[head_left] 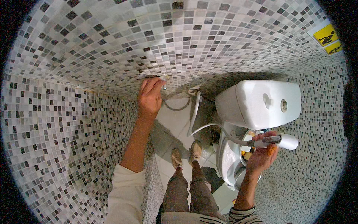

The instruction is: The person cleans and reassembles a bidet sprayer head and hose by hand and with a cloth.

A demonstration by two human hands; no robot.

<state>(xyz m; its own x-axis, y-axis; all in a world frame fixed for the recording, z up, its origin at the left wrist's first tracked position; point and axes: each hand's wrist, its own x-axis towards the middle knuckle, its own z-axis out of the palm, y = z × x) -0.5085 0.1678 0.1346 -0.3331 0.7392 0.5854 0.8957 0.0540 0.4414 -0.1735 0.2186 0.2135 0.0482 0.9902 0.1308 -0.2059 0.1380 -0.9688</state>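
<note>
My left hand (pixel 150 98) is raised to the mosaic wall, fingers curled at a small shiny fitting (pixel 164 82) that looks like a wall holder or valve; its exact kind is unclear. My right hand (pixel 263 156) grips a bidet sprayer (pixel 287 142) with a white head and grey neck, held above the toilet bowl area. A small orange thing (pixel 272 149) shows by the fingers of that hand; I cannot make out what it is. From the sprayer a white hose (pixel 209 125) loops left and down to the wall near the floor.
A white toilet tank (pixel 264 102) with a round flush button stands against the wall at right. Below it the toilet (pixel 227 160) carries bottles and a container, partly hidden. A yellow sign (pixel 326 35) hangs at upper right. My shoes (pixel 195 150) stand on pale floor tiles.
</note>
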